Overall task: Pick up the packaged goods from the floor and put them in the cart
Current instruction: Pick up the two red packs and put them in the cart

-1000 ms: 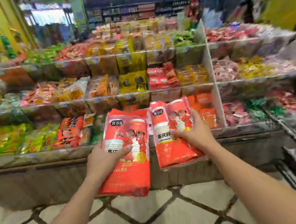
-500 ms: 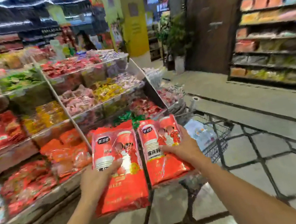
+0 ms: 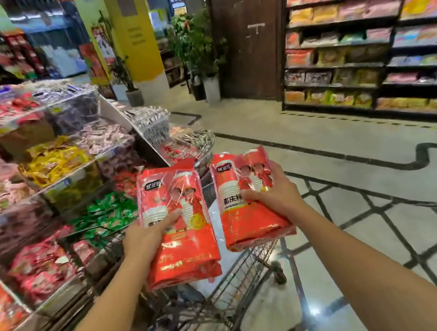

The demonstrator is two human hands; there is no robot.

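Observation:
I hold two red packs of paper cups side by side at chest height. My left hand (image 3: 148, 236) grips the left red pack (image 3: 186, 243) by its left edge, thumb across the front. My right hand (image 3: 273, 195) grips the right red pack (image 3: 248, 217) from its right side. Both packs hang above the wire shopping cart (image 3: 237, 278), whose basket lies directly below and behind them. The packs hide most of the cart's inside.
A tiered candy display (image 3: 50, 167) runs along the left, close beside the cart. Snack shelves (image 3: 363, 39) line the right wall. Potted plants (image 3: 200, 54) and a brown door (image 3: 245, 31) stand ahead. Tiled floor (image 3: 358, 201) stretches to the right.
My view has swung right from the candy display toward the aisle, bringing the cart under the packs. Both hands keep their grip on the packs throughout.

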